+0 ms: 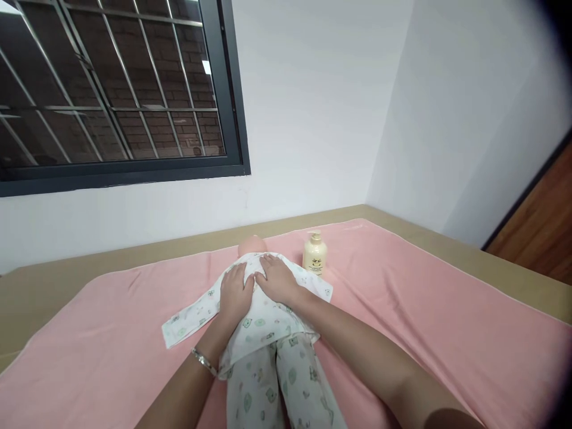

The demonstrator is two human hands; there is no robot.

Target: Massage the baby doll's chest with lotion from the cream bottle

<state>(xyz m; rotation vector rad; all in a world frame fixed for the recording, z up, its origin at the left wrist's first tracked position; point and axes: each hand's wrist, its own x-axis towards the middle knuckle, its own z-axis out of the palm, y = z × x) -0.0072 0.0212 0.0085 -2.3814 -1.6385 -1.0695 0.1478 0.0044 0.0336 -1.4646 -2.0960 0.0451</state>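
Observation:
A baby doll (252, 245) lies on a pink blanket, dressed in a white printed long-sleeved top (263, 322) and matching trousers (254, 387). Only the rounded, bare head shows beyond the collar; I cannot make out its features. My left hand (236, 293) rests flat on the left upper part of the top, fingers stretched toward the head. On the right upper part lies my right hand (277, 280), also flat, its thumb close to the left one. Just beyond the right sleeve stands a cream pump bottle (315, 253), upright.
The pink blanket (379, 322) covers most of a tan padded surface (40, 298), with a few creases at the right. White walls (322, 107) rise behind it. A barred, dark-framed window (241, 137) is at upper left, a brown wooden panel (540, 220) at far right.

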